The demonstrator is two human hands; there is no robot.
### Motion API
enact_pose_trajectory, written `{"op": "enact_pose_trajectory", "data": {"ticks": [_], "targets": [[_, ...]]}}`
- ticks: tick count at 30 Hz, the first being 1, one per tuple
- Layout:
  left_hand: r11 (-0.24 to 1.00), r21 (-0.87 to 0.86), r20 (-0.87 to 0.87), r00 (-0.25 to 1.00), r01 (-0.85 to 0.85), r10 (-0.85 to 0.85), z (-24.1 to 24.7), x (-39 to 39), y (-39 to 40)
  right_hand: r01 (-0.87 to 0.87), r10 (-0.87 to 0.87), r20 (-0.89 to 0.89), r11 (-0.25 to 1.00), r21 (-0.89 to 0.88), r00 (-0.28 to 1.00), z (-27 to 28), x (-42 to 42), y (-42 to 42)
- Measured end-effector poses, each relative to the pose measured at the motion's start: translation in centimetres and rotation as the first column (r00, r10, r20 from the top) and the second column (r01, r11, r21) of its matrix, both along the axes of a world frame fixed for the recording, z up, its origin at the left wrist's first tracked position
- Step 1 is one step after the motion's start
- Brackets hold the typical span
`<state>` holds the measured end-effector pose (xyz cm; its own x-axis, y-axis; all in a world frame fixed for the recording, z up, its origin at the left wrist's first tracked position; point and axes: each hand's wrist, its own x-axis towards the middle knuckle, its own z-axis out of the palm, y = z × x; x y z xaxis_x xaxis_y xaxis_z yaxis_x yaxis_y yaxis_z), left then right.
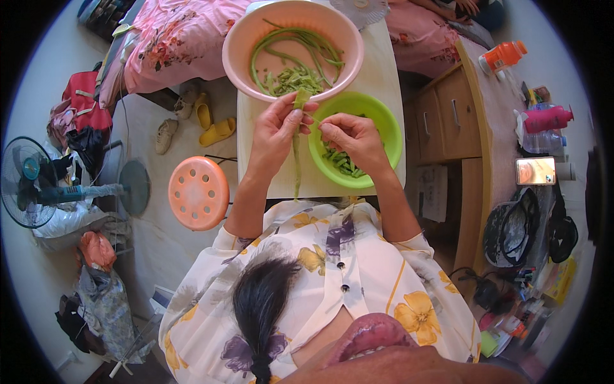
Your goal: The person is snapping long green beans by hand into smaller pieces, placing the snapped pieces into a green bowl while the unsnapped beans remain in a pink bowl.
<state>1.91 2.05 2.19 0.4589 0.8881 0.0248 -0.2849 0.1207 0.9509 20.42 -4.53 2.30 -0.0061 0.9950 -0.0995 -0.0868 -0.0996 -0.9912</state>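
Observation:
My left hand (pixel 280 129) pinches a long, pale green bean pod (pixel 297 163). Its upper end rises past my fingertips, while the long part hangs below them towards my lap. At the right, the thumb and forefinger of my right hand (pixel 352 139) are closed on a thin strand (pixel 312 116) that runs from the pod. Under that hand sits a bright green bowl (pixel 395 129) of short cut bean pieces (pixel 343 161), partly hidden by it. Beyond both hands, a pink basin (pixel 235 53) holds whole long beans (pixel 297 33) and a heap of light green pieces (pixel 295 80).
Bowl and basin stand on a pale table (pixel 254 158). To its left are an orange stool (pixel 198 192), yellow slippers (pixel 216 130) and a fan (pixel 31 177). A wooden desk (pixel 451 115) on the right carries bottles, a phone (pixel 536 171) and a cap (pixel 511 230). Another person's hand (pixel 465 6) shows far right.

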Motion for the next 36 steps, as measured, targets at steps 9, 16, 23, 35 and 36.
{"op": "enact_pose_trajectory", "data": {"ticks": [9, 16, 23, 35, 36], "targets": [[0.991, -0.124, -0.027, 0.998, 0.049, -0.053, -0.1, 0.4, -0.8, 0.055, -0.064, -0.198, 0.997, -0.051, 0.978, 1.7, 0.6, -1.9], [0.976, -0.213, 0.135, 0.988, -0.047, 0.077, -0.7, -0.1, -0.6, 0.05, -0.046, -0.125, 0.998, 0.033, 0.991, 1.1, -0.8, -3.3], [0.959, -0.238, 0.22, 0.953, -0.157, 0.21, -1.0, -1.3, 0.5, -0.081, 0.092, -0.236, 0.995, 0.053, 0.967, 3.3, 0.1, -5.4], [0.93, -0.256, 0.237, 0.915, -0.265, 0.326, -0.8, -4.7, 0.7, 0.192, -0.348, 0.137, 0.758, 0.623, 0.927, 7.7, 1.1, 1.9], [0.931, -0.264, 0.255, 0.913, -0.252, 0.319, -0.8, -4.7, 0.8, 0.197, -0.404, 0.155, 0.703, 0.684, 0.902, 7.9, 0.6, 3.2]]}}
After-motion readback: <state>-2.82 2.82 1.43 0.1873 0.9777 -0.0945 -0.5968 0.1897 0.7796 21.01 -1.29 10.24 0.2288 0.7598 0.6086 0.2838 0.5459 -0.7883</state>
